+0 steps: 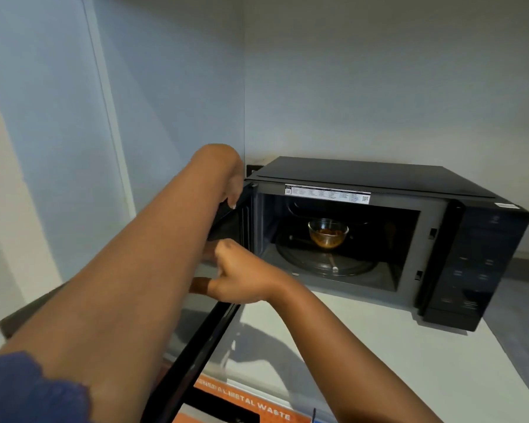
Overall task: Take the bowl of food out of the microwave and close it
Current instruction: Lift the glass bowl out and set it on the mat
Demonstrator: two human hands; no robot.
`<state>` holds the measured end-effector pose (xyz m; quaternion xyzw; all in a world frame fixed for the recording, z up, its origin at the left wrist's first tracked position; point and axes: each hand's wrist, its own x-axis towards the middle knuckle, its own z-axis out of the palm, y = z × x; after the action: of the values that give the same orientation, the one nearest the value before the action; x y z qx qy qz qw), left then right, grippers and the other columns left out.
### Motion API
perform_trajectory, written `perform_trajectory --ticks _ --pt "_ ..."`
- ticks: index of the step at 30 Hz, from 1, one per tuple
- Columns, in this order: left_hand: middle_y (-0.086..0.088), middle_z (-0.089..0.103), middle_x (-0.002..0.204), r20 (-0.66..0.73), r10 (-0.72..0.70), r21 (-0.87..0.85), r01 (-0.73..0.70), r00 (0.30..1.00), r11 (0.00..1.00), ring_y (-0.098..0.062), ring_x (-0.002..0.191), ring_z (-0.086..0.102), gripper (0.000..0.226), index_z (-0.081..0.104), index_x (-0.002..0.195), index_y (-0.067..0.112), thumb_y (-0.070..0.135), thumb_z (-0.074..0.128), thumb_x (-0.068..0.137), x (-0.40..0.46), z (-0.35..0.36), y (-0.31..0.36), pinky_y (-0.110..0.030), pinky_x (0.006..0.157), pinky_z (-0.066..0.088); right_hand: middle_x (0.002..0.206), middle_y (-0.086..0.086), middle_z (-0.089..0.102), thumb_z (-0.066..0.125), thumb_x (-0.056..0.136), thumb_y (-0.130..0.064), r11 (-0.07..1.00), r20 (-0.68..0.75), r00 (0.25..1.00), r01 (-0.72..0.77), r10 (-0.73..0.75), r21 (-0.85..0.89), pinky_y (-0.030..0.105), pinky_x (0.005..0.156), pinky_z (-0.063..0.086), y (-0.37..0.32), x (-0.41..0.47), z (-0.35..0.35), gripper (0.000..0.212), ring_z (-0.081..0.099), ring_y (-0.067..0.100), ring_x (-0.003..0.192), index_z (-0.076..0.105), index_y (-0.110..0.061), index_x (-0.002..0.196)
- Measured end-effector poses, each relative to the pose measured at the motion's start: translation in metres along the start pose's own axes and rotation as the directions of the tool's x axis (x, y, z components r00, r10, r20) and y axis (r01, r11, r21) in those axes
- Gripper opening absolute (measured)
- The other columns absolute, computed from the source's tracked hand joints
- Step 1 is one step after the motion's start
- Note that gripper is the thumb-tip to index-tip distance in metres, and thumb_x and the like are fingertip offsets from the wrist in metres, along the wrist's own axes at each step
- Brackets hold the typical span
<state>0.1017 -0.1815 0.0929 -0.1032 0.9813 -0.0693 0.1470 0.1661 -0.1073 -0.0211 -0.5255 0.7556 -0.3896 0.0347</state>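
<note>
A black microwave (379, 178) stands on a white counter (379, 361) in a wall corner. Its door (196, 358) is swung wide open to the left, towards me, and shows edge-on. Inside, a clear glass bowl (328, 232) with brown food sits on the glass turntable (324, 264). My left hand (231, 181) reaches over the door's top corner by the hinge, fingers curled on its edge. Lower down, my right hand (242, 276) grips the door, its thumb wrapped in a brown plaster. Neither hand is inside the cavity.
The control panel (477, 264) is on the microwave's right side. An orange sign reading "general metal waste" (245, 404) lies below the counter's front edge. Walls close in behind and to the left. A dark socket (252, 170) sits behind the microwave.
</note>
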Motion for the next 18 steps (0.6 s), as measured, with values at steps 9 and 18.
perform_trajectory --ticks 9,18 --pt "-0.018 0.066 0.107 -0.718 0.106 -0.258 -0.404 0.688 0.878 -0.034 0.098 0.061 0.025 0.064 0.101 0.002 0.014 0.049 0.085 0.051 0.037 0.065 -0.036 0.072 0.048 0.097 0.002 0.073 0.049 0.081 0.016 0.852 -0.028 0.968 -0.207 0.251 0.48 0.017 0.084 0.052 0.079 -0.029 -0.041 0.038 0.064 0.005 0.088 0.051 0.005 0.117" --pt "-0.013 0.074 0.09 -0.469 0.055 -0.796 -0.449 0.881 0.407 -0.029 0.084 0.068 0.026 0.073 0.076 0.011 0.014 0.048 0.084 0.128 0.095 0.121 -0.038 0.076 0.058 0.12 0.001 0.062 0.054 0.086 -0.011 0.704 -0.117 0.813 -0.411 0.571 0.579 0.025 0.094 0.049 0.171 -0.083 -0.096 0.028 0.057 0.01 0.114 0.063 -0.022 0.11"
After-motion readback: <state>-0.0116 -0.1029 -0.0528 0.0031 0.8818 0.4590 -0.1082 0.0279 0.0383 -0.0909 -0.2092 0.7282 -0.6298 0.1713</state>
